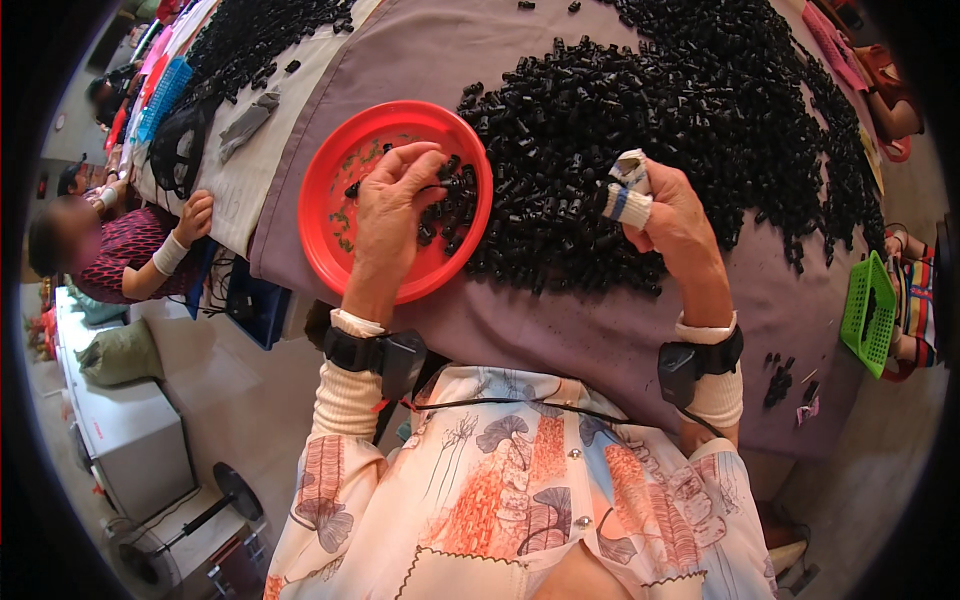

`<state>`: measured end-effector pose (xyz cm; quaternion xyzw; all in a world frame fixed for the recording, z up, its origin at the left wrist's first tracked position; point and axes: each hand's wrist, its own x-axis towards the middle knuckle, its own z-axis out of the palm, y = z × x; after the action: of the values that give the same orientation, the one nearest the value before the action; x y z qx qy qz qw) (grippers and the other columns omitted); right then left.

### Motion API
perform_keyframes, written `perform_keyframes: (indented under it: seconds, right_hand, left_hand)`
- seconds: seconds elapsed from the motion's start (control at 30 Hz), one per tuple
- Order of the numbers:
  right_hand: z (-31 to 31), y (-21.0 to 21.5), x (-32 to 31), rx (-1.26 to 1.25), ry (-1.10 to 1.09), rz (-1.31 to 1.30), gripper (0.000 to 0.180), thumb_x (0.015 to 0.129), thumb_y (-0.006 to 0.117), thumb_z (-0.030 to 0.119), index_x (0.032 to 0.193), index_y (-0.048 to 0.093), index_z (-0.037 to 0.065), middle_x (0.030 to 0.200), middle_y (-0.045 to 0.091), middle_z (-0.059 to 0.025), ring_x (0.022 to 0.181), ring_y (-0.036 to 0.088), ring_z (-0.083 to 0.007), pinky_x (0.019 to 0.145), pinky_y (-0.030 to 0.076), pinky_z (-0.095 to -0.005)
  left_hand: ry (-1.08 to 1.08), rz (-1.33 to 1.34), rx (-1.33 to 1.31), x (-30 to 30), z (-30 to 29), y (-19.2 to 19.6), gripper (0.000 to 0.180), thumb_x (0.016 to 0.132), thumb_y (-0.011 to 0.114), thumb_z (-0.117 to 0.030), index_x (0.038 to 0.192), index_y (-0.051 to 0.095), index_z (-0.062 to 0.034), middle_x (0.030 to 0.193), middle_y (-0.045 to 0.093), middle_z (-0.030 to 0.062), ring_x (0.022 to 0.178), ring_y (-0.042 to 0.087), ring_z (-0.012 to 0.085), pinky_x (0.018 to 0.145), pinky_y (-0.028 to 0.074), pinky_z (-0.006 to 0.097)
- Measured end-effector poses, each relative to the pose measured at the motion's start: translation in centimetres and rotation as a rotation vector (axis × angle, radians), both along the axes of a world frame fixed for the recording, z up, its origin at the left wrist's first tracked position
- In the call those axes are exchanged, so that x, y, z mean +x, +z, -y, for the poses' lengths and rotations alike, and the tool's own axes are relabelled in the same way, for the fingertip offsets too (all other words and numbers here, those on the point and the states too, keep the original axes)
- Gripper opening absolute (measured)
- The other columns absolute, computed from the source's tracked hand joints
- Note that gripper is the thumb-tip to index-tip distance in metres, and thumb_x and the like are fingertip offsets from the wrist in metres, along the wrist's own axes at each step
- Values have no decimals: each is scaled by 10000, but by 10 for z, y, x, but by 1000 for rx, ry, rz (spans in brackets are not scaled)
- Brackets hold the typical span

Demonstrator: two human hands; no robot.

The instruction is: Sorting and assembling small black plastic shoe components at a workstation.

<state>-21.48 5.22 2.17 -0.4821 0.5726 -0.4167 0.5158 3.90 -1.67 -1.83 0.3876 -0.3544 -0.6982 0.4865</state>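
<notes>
head view: left hand [388, 212] partly hides red basin [313, 195], right hand [676, 218] curls; i cannot tell their grip.

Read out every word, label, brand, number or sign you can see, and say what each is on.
No text can be read.
Off-white cloth at left: faint marks, too blurred to read.
Small pink-and-white scrap on the mauve tablecloth: any print is too small.
Small black cylindrical pieces: any markings are too small.

I'm seeing a mauve cloth-covered surface [560, 330], huge heap of small black cylindrical parts [560, 150] on it, round red basin [311, 205] right beside the heap.
</notes>
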Motion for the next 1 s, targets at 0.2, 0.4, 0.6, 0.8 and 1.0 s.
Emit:
perform_keyframes:
  seconds: [0.2,0.4,0.6,0.8,1.0]
  right_hand:
    - [-2,-6,-14,29,-16,46,91,774,601,100,841,584,41,547,454,42,408,393,-30,358,279,-194]
    - [-3,-10,-15,58,-9,-67,128,774,606,129,852,583,30,534,449,42,402,395,-33,364,283,-198]
    - [-8,-15,-23,50,-20,-42,132,773,598,119,862,595,21,537,458,35,409,405,-33,365,293,-203]
    - [-5,-18,-16,39,25,-30,53,779,600,99,770,550,82,523,435,58,391,381,-18,351,261,-180]
    - [2,-6,-4,66,42,-60,173,754,628,95,902,577,20,599,484,36,454,428,-37,392,327,-204]
  left_hand:
    - [-35,486,-185,-8,-3,2,195,833,621,-137,1000,621,-37,860,613,4,758,550,66,683,447,208]
    - [-302,908,-562,-61,-17,-6,166,776,656,-129,892,640,-10,792,602,57,709,578,133,679,452,235]
    - [-301,1156,-808,-76,-16,-16,154,732,669,-120,832,631,-10,776,552,93,705,567,221,654,464,316]
    - [-306,975,-689,-72,-12,-15,146,756,663,-103,865,627,-13,787,595,73,681,587,159,632,474,273]
    - [-391,60,-66,-66,-8,11,182,820,645,-134,949,609,-11,837,620,16,708,582,66,617,484,207]
